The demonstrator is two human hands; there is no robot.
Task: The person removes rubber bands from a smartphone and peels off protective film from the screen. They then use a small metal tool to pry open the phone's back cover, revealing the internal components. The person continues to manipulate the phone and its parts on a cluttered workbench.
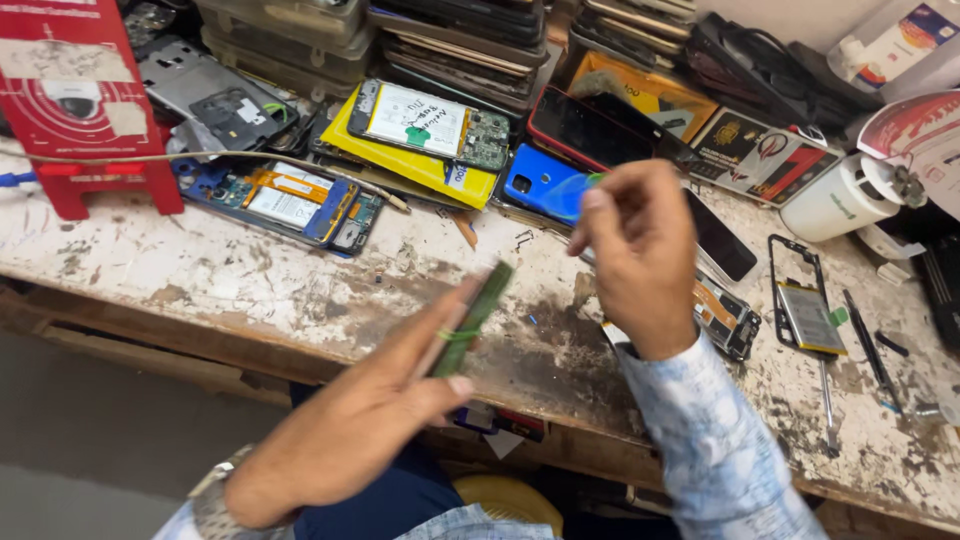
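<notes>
Thin green phone (472, 320), edge-on and tilted, above the workbench.

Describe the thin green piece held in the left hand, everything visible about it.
The thin green piece is a flat, narrow slab seen edge-on, dark green, blurred by motion. It tilts up and to the right above the worn workbench. The left hand grips it, thumb at its lower end, fingers along its back. A bright green band or mark crosses it near the middle. The right hand is raised beside it, not touching. Its material cannot be told.
</notes>
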